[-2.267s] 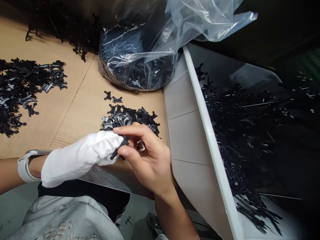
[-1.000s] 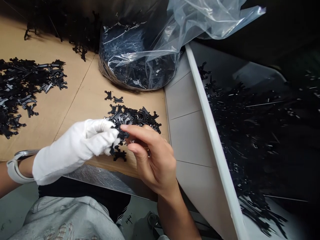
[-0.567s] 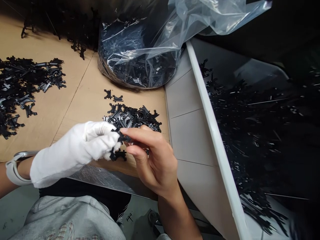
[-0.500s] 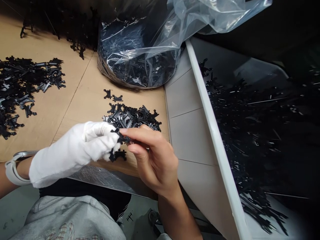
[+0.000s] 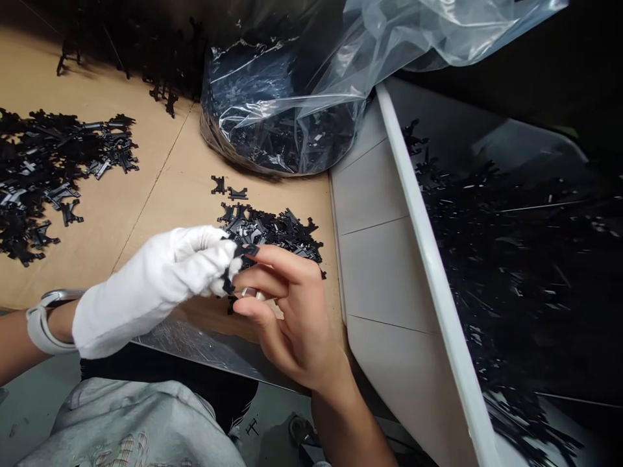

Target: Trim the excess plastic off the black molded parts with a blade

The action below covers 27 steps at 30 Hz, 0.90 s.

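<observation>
small black plastic pieces (image 5: 242, 250) are pinched in the white-gloved left hand (image 5: 192, 264); the bare right hand (image 5: 298, 305), half open, touches them with one finger.

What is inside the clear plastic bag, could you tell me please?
Dark pieces show through the front of the bag. Glare and folds obscure the upper part, and whatever lies deeper is covered.

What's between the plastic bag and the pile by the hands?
Two loose black parts lie on the cardboard between the bag and pile, in the head view.
</observation>
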Tool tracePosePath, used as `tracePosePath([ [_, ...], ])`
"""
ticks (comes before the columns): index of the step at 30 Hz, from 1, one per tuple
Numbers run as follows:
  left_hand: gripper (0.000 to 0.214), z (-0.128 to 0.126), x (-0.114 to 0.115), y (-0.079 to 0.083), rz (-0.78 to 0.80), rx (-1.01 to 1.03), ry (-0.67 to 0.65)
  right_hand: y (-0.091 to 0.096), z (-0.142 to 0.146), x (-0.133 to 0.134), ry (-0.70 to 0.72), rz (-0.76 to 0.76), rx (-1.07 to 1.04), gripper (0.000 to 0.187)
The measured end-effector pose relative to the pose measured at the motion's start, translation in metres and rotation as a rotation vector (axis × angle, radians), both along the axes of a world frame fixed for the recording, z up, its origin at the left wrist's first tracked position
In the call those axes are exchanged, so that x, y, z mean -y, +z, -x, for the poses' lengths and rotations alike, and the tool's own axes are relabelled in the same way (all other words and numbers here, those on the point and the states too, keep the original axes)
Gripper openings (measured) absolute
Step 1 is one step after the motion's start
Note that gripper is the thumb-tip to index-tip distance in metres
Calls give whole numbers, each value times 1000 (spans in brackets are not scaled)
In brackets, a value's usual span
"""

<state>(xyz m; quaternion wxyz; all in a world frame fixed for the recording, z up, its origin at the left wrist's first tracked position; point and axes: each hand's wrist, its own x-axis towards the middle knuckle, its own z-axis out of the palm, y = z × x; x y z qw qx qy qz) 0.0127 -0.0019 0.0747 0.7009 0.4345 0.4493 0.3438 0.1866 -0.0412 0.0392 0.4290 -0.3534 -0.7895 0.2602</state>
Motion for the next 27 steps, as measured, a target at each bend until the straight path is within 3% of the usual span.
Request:
tracePosePath([
  [6,15,2,-1,-5,-33,23,-83,-2,1,0,-8,18,3,28],
  [11,17,6,-1,-14,-111,-12,-197,0,-7,2,-119,72,-9,33],
  [19,22,0,-9,-27,-204,-88,-319,8,-14,-2,-218,-16,257,33],
  [22,29,8,-17,-28,-252,-305,-420,6,-21,-7,-227,-11,344,24],
  [24,32,22,-29,-27,-360,-571,-417,3,-27,-11,-281,-3,440,24],
  [27,38,53,-58,-22,-583,-1206,-174,-3,-36,-15,-432,66,623,37],
])
